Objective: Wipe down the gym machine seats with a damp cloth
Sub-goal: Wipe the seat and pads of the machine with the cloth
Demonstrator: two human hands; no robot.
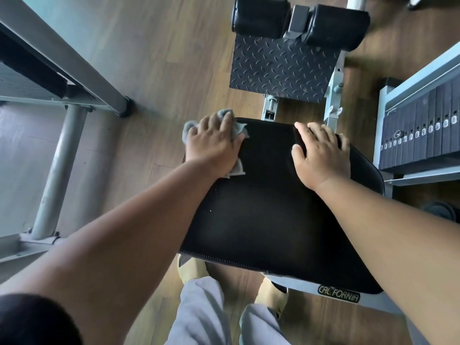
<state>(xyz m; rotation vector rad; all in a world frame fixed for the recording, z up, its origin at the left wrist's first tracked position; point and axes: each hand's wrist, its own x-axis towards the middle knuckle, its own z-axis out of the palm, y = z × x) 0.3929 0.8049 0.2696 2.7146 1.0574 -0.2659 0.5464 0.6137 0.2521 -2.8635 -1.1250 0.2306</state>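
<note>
A black padded seat (268, 215) of a gym machine fills the middle of the head view, seen from above. My left hand (214, 143) presses a grey cloth (240, 129) onto the seat's far left corner, and cloth edges stick out around the fingers. My right hand (321, 153) lies flat on the seat's far right part with its fingers spread and holds nothing.
Beyond the seat stand a black checker-plate footrest (281, 68) and two black roller pads (258, 16). A weight stack (423, 128) in a grey frame is at the right. Grey metal frame legs (59, 155) stand at the left on the wooden floor.
</note>
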